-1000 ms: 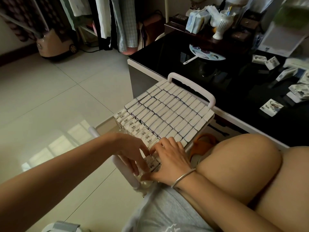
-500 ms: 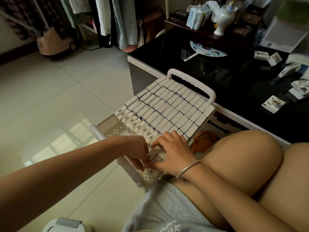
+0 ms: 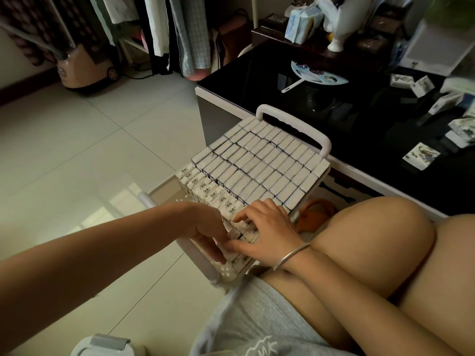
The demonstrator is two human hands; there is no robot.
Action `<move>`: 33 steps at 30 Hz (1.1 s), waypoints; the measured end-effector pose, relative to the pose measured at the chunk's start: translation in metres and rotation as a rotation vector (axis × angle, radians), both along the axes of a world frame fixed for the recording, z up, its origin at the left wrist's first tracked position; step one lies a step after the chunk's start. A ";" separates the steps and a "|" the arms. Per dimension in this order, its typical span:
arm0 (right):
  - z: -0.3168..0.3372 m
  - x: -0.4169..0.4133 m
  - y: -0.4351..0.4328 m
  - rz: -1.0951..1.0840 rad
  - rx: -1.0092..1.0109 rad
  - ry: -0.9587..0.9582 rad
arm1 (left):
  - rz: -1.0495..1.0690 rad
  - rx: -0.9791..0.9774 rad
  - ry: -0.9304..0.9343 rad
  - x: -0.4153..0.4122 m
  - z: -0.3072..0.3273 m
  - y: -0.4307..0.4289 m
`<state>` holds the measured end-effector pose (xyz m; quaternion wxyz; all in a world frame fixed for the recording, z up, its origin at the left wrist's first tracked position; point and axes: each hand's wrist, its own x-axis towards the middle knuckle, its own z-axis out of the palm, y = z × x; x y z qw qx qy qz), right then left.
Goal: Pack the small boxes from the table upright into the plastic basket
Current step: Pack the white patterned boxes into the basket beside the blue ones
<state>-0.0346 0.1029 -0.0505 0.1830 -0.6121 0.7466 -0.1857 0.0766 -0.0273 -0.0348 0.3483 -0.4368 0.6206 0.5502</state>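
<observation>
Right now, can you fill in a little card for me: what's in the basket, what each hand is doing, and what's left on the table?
basket: white plastic, nearly full of small boxes standing upright in rows
left hand: straight fingers against the near boxes' side
right hand: bent fingers on the near row's tops; grip unclear
table: black, several loose boxes and a fan lie on it

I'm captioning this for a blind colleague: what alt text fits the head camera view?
A person's left hand and right hand touch the nearest row of small boxes packed upright in a nearly full white plastic basket next to a black table. Loose boxes lie on the table.
</observation>
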 end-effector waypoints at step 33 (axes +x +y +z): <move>0.023 -0.349 0.142 -1.044 0.002 -0.020 | -0.443 -0.834 0.848 -0.369 0.016 0.118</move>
